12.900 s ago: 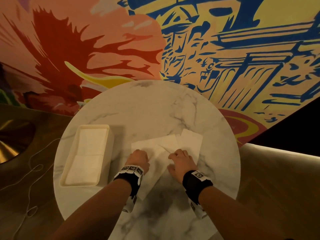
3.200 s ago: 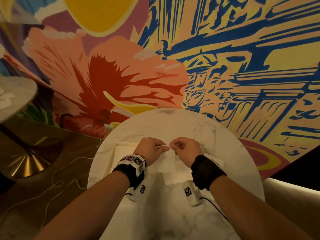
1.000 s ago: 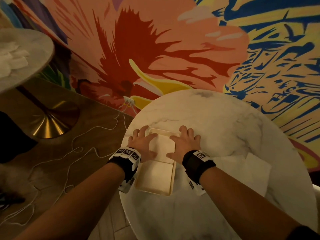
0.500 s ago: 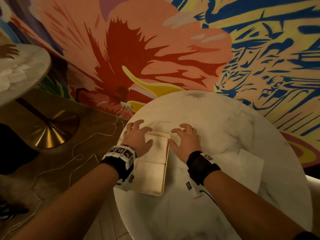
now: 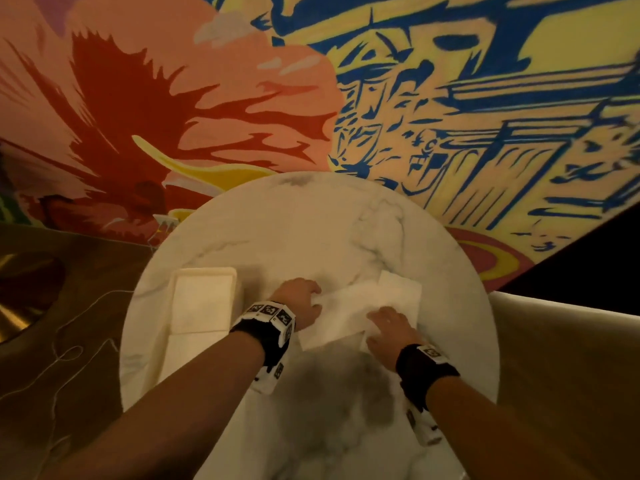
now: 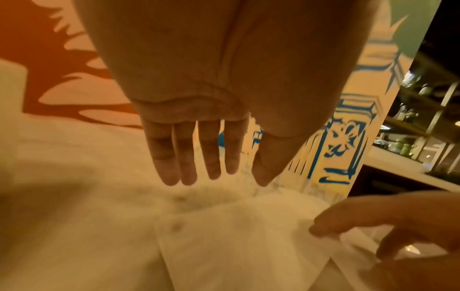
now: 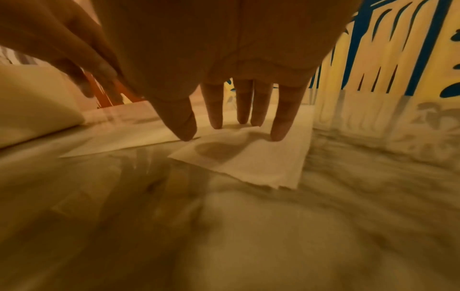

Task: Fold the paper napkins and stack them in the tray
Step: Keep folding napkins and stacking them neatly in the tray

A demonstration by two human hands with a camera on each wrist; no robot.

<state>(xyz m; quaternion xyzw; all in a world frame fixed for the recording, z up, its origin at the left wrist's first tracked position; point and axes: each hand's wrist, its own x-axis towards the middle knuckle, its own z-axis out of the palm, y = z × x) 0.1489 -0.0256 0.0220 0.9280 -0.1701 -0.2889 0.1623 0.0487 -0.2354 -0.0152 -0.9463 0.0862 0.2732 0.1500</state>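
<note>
A cream tray stands on the left of the round marble table, with folded napkins lying flat in it. To its right lie loose white paper napkins: one between my hands and another partly under it, further right. My left hand is at the near napkin's left edge, fingers straight, hovering just above the table. My right hand has its fingertips down on a napkin. Neither hand grips anything.
The tray's wall is close to the left of my hands. A painted mural wall rises right behind the table. A thin cable lies on the floor to the left, and a padded bench runs to the right.
Both hands have left the tray, where they were pressing on the napkin stack, and moved right to the loose napkins. My head has swung right as well.
</note>
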